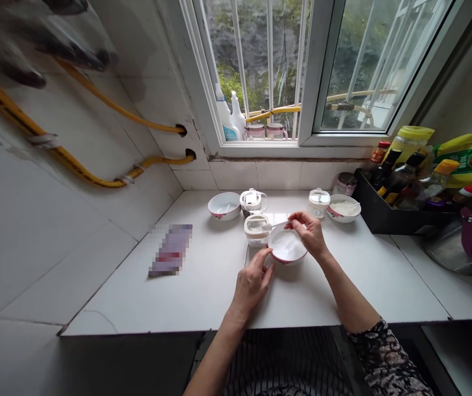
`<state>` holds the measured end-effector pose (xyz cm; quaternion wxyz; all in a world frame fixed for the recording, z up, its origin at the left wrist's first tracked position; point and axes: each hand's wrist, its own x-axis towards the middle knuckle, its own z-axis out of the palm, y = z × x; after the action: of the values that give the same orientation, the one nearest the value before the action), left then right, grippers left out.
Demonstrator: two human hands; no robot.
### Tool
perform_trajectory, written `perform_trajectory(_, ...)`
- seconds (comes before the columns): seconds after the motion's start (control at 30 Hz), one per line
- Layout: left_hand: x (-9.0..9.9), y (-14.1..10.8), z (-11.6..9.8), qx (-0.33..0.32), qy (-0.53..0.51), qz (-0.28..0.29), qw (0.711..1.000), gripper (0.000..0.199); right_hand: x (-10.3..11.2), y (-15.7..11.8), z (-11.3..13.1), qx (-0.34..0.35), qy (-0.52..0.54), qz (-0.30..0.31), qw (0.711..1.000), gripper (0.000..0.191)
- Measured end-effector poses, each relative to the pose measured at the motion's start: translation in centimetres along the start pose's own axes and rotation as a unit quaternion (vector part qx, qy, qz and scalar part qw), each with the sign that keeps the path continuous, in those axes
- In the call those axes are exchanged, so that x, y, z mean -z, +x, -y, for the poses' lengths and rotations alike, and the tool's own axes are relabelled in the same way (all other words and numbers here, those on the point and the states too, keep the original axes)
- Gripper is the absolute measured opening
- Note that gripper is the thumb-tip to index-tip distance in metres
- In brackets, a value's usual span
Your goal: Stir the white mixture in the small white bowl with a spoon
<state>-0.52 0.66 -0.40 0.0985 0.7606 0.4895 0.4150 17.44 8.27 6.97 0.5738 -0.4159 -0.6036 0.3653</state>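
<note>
My right hand (309, 234) pinches the handle of a small white spoon (277, 224). The spoon's tip is over the open top of a white-rimmed seasoning jar (256, 231). Below that hand stands a white bowl (287, 247) with a red-patterned outside and white contents, probably a powder or grains. My left hand (253, 279) grips this bowl's near left rim with its fingertips. Behind the jar is a second, darker-filled seasoning jar (252, 201), its clear lid raised. Left of it sits another white bowl (224, 207) with a spoon inside.
To the right are a lidded jar (318, 202) and a bowl of white contents (343, 209) with a spoon. A black box of bottles (384, 212) and a metal pot (450, 247) stand far right. A blurred purple packet (170, 250) lies left. The window (256, 60) is behind.
</note>
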Motion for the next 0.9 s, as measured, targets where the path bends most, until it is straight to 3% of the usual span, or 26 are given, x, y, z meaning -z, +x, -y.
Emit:
perform_trajectory(0.13, 0.0, 0.0, 0.0, 0.001, -0.001, 0.001, 1.0, 0.041, -0.3, -0.2, 0.1, 0.026, -0.05, 0.009, 0.998, 0.013)
perform_trajectory(0.37, 0.0, 0.0, -0.1, 0.0, -0.011, -0.002, 1.0, 0.041, -0.6, -0.1, 0.1, 0.057, -0.098, -0.042, 0.993, 0.013)
perform_trajectory(0.63, 0.0, 0.0, 0.0, 0.011, -0.014, 0.009, 1.0, 0.04, 1.8, 0.2, 1.0, 0.03, -0.094, -0.027, 0.995, 0.008)
perform_trajectory(0.73, 0.0, 0.0, 0.0, 0.005, -0.011, 0.005, 1.0, 0.04, 2.8, 0.4, 1.3, 0.029, -0.157, -0.024, 0.987, 0.01)
perform_trajectory(0.9, 0.1, 0.0, -0.1, 0.0, -0.005, 0.001, 1.0, 0.04, 2.8, 0.5, 0.9, 0.094, -0.291, -0.012, 0.952, 0.013)
